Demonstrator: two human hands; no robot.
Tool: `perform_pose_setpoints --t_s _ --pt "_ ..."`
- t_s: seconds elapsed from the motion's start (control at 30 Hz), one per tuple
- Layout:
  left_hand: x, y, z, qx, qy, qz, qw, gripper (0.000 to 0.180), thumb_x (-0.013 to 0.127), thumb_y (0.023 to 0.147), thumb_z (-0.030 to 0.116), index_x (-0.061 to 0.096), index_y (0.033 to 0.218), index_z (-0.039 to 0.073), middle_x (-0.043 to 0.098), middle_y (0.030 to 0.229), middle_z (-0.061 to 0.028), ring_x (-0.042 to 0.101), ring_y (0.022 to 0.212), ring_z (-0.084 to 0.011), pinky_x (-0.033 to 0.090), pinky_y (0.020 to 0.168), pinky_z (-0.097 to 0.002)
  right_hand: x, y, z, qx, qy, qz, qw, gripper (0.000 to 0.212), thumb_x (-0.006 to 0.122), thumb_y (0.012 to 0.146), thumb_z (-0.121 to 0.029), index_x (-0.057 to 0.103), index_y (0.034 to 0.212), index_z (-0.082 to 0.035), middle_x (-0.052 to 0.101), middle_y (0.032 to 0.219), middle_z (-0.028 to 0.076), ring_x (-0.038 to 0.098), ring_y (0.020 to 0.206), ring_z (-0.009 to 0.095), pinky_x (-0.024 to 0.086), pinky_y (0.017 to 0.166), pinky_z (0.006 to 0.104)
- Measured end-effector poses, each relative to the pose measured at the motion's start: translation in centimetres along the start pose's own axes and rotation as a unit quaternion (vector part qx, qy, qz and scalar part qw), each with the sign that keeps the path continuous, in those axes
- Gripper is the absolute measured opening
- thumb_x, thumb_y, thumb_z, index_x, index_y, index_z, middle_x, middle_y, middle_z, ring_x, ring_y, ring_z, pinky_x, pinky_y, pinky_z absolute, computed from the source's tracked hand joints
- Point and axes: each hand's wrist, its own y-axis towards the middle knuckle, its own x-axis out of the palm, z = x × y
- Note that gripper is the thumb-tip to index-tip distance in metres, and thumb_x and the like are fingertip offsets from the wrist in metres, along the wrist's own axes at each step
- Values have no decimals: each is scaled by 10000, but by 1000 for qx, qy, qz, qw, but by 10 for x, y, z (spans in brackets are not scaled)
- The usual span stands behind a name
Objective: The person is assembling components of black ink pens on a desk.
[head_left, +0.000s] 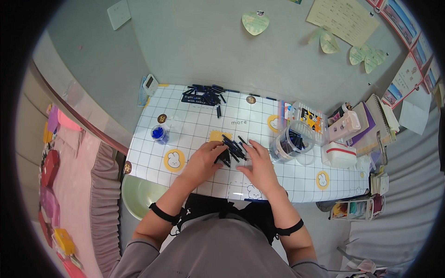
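A loose pile of short, dark, slim sticks (235, 149), looking like pen ink cartridges, lies on the white gridded desk mat (194, 119) in front of me. Against the pile's left side rests my left hand (204, 161), its fingers curved and its thumb apart from them. On the pile's other side is my right hand (259, 163), fingers and thumb spread, with the fingertips beside the sticks. Neither hand visibly lifts a stick. Farther back, a second heap of the same dark sticks (209, 95) sits near the wall, with a few strays.
To the left stands a small clear jar (160, 135) of bright blue pieces. A larger clear tub (283, 147) with dark sticks stands right, before a marker case (308, 121), a white-and-red pouch (340, 154) and upright books (371, 121). A green basin (139, 197) is below the desk's left edge.
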Motion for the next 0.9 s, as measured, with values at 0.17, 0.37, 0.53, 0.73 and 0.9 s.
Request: perform_pose_setpoints --t_s 0.17,0.37,0.53,0.73,0.9 --pt "-53 -17 8 -44 27 -40 998 766 969 678 78 696 1393 78 657 1392 -164 655 1262 -386 574 1064 -456 2 -12 -19 -8 -20 35 999 721 917 862 -156 605 1502 -41 501 1605 195 504 1414 435 501 1137 481" --pt "-73 -41 -28 -91 16 -89 992 565 997 660 122 781 1180 71 695 1150 -121 675 1095 -357 583 934 -450 17 -5 -41 -28 25 13 999 647 904 852 -120 634 1426 9 532 1479 204 548 1285 421 512 1091 480" --pt "-70 -45 -40 -82 -32 -92 992 238 906 807 105 794 1010 52 707 993 -99 691 947 -333 569 830 -439 33 -2 -40 -22 -11 31 999 480 906 849 -101 690 1269 -13 576 1324 148 562 1221 374 569 934 436" --pt "-56 -32 -20 -82 -10 -65 994 154 818 910 93 711 1008 42 699 1008 -116 700 917 -368 578 815 -455 39 0 -33 48 13 6 999 275 866 873 -113 685 1068 -43 652 1036 108 644 1012 350 562 855 446" --pt "-28 -17 -7 -59 -8 -40 997 162 807 923 73 698 1033 23 702 993 -136 723 897 -371 584 783 -451 37 4 -22 35 -24 17 999 184 847 891 -98 714 1008 -50 675 1003 109 676 955 349 580 816 447"
